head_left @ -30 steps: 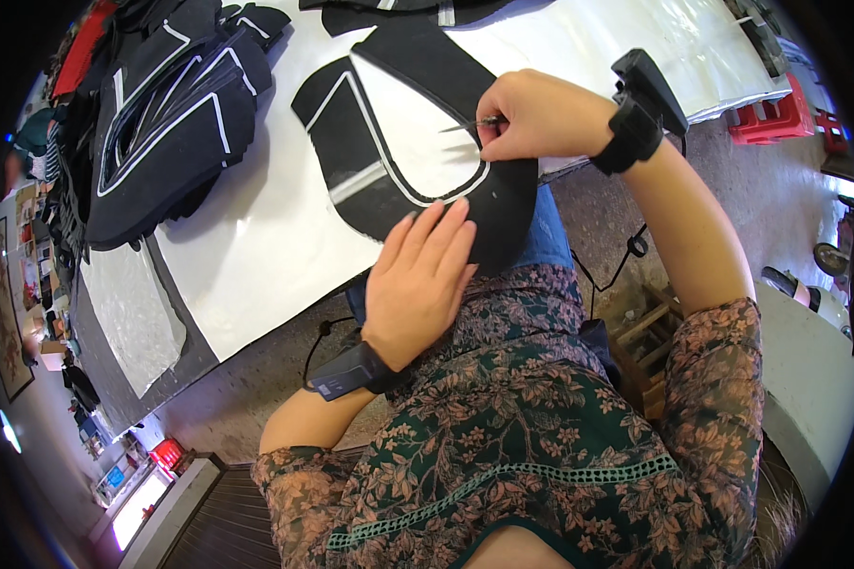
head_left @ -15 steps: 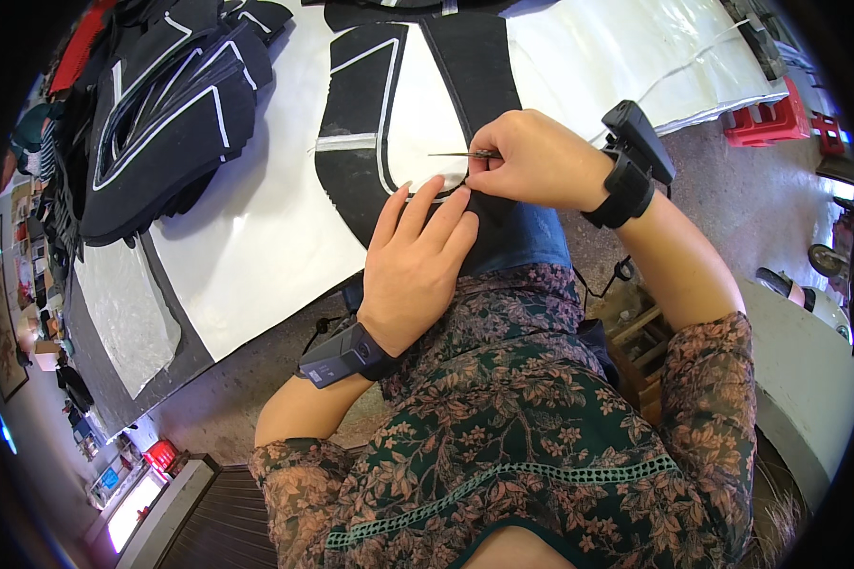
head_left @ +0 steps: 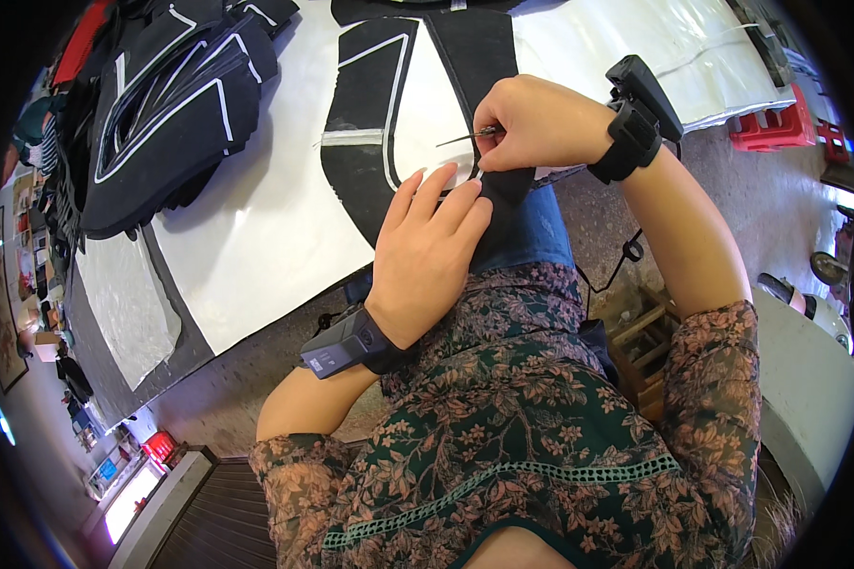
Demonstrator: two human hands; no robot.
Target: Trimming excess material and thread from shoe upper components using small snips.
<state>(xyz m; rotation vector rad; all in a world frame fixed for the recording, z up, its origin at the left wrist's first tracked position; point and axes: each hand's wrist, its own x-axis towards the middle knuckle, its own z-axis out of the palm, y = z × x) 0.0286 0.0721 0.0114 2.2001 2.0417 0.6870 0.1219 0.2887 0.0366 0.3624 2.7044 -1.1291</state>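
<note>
With the left hand (head_left: 427, 251) spread flat on the black fabric piece (head_left: 370, 142) and the right hand (head_left: 531, 123) pinching a thin metal tool (head_left: 465, 138) just above those fingertips, a slip could nick a finger or snag the white trim.

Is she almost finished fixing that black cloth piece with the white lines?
Probably not. A stack of black pieces lies aside on the white table, maybe finished. Her left hand presses one black piece flat while her right hand works a thin metal tool along its edge.
</note>
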